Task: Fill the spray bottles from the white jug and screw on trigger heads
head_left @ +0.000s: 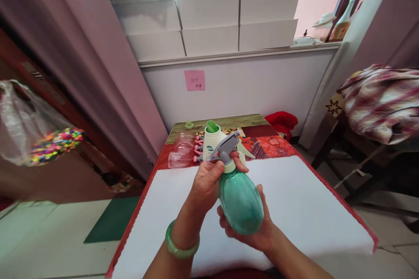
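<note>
A green translucent spray bottle is held tilted above the white-covered table, its grey trigger head pointing up and away. At the neck, the fingers of my left hand are closed around the pale collar. My right hand cups the body of the bottle from below and the right side. Just behind the spray head stands a white jug with a green scoop in its mouth. Clear pink-tinted bottles with pink and grey spray tops lie to its left.
A white cloth covers the near table. At the back lies a small green ring-shaped cap. A red plush-looking item sits beyond the right rear corner. To the right, a plaid cloth is heaped; a bag of colourful beads hangs left.
</note>
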Demonstrator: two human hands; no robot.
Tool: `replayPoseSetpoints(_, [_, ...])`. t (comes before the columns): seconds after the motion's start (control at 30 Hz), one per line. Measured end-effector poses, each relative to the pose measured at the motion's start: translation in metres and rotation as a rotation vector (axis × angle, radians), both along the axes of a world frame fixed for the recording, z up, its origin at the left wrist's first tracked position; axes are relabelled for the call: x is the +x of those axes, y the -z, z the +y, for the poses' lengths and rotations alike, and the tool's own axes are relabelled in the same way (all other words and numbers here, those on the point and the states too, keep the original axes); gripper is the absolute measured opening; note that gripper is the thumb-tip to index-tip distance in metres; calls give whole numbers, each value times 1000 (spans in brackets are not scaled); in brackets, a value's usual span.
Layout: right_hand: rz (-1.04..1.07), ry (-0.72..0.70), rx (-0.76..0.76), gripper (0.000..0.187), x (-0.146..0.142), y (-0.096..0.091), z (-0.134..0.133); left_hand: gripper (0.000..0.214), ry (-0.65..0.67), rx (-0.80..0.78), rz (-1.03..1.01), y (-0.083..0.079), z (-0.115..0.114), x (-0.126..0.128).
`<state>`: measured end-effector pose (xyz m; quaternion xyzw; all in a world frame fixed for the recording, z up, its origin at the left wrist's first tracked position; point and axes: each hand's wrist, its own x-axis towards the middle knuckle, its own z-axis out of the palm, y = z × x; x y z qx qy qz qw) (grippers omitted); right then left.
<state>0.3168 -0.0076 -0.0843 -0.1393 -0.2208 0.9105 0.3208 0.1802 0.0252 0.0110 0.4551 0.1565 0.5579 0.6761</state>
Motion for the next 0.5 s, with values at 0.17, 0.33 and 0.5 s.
replayPoseSetpoints(0.17, [45, -284, 23, 119, -10, 10, -4, 32, -1, -7, 47, -4, -3, -15])
replayPoseSetpoints(0.33, [-37, -116, -18, 100, -13, -2, -12, 27, -88, -21, 12, 0, -9, -24])
replayPoseSetpoints(0.5, [-225, 310, 110, 83, -23, -3, -18, 23, -266, -52, 14, 4, -9, -27])
